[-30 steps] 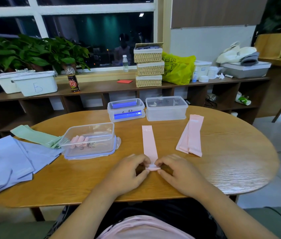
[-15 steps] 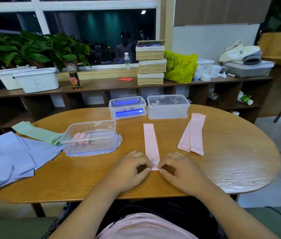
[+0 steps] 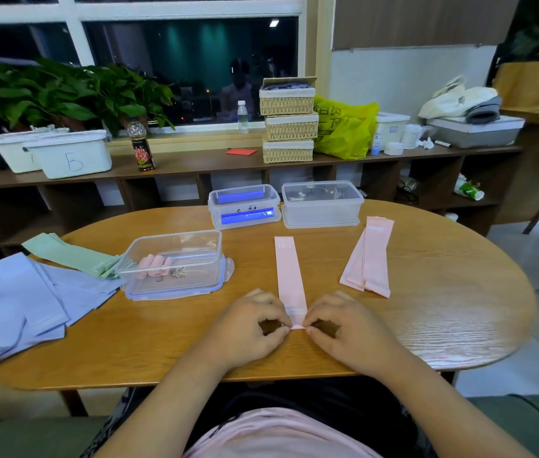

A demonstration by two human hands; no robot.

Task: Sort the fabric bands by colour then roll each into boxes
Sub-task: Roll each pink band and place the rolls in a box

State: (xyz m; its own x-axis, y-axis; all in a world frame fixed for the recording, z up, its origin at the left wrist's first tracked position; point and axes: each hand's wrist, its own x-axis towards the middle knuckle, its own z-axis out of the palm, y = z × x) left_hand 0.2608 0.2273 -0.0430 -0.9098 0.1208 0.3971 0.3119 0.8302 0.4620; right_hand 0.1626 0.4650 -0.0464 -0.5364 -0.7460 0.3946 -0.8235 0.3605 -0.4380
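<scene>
A pink fabric band [image 3: 289,272] lies flat on the wooden table [image 3: 443,309], running away from me. My left hand [image 3: 248,328] and my right hand [image 3: 347,328] both pinch its near end, which is turned up in a small roll. An open clear box [image 3: 175,262] to the left holds rolled pink bands [image 3: 154,264]. To the right lies a small pile of flat pink bands [image 3: 368,259]. Green bands [image 3: 69,256] and lilac bands [image 3: 27,299] are spread at the table's left end.
At the table's far side stand a clear box with blue contents [image 3: 244,206] and a clear lidded box [image 3: 321,203]. Behind runs a low shelf with white bins [image 3: 69,153], a bottle [image 3: 140,143], stacked wicker baskets [image 3: 289,120] and a yellow bag [image 3: 344,127].
Both hands have kept pinching the band's near end and worked the first small fold of the roll; the camera shifted slightly. Nothing else moved.
</scene>
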